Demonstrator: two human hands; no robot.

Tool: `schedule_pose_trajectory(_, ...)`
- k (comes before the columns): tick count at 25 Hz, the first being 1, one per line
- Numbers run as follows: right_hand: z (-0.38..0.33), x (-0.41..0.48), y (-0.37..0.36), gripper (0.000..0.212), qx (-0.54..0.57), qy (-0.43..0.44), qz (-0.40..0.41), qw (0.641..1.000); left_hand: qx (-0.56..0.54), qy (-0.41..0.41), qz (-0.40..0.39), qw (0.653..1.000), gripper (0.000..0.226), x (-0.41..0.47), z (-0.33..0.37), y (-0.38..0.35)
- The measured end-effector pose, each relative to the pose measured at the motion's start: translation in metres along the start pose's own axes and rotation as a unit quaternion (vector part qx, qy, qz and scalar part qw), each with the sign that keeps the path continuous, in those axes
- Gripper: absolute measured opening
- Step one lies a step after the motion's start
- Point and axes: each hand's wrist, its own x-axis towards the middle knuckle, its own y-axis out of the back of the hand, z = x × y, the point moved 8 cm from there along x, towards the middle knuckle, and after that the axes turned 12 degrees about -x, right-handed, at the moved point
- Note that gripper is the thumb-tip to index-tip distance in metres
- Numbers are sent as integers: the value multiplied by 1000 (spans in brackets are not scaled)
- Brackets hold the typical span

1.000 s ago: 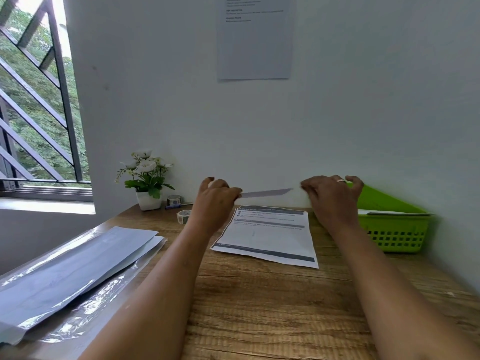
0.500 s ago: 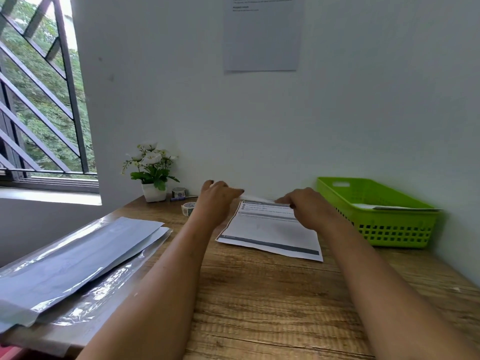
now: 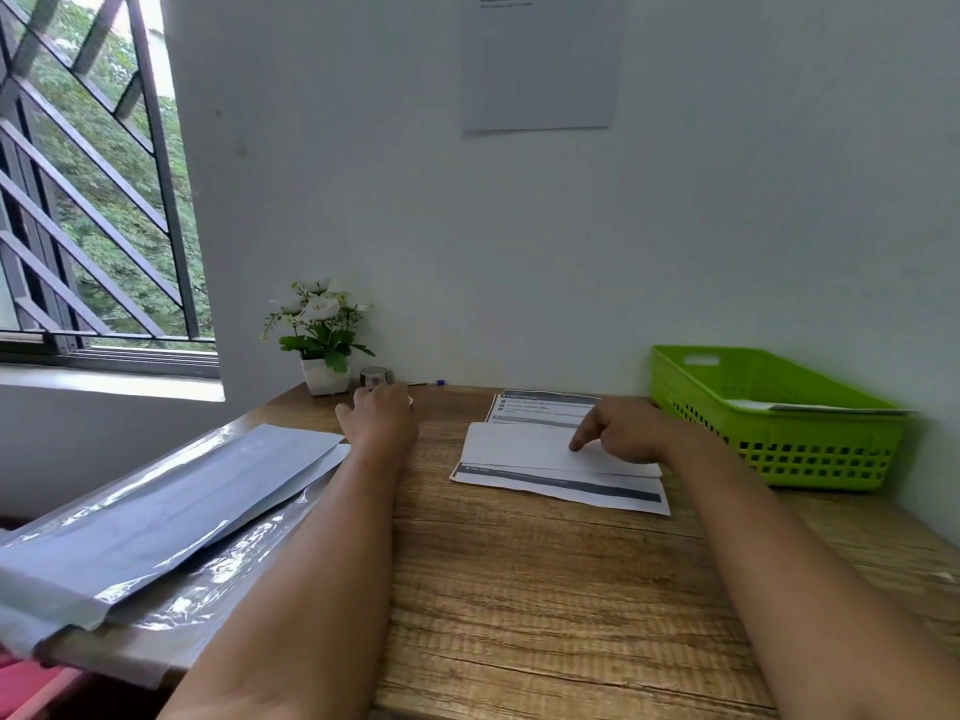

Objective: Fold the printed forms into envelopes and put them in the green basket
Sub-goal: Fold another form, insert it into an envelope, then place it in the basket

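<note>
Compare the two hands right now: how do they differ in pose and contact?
The right hand presses fingertips down on the white envelope lying over the printed form; the left hand is off the papers, reaching toward the tape roll by the flower pot. Both are low over the wooden desk.

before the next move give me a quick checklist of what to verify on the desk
1. White folded paper lies flat on the printed form: ok.
2. Right hand pins the paper with a fingertip: ok.
3. Left hand has got the tape roll: cannot tell, the hand covers it.
4. Green basket within reach on the right, room inside: ok.
5. Envelope stack ready at the left edge: ok.
6. Form inside an envelope: not ok.
</note>
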Motion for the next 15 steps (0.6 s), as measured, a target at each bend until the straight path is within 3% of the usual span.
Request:
schedule_pose_trajectory(5,9,6,-9,46,-30,-17,11,999,-12,18,-27,999,37,0,-1,-5)
schedule_pose_trajectory(9,-7,5,2,48,-71,1,72,995,-13,39,-16,999,43,-6,0,15)
schedule_pose_trajectory(13,-50,3,7,45,-100,74,124,985,-31,137,-71,988,61,-10,-34,30)
schedule_pose_trajectory(15,-74,0,7,44,-115,116,138,977,-15,216,-143,966,87,-14,-69,35)
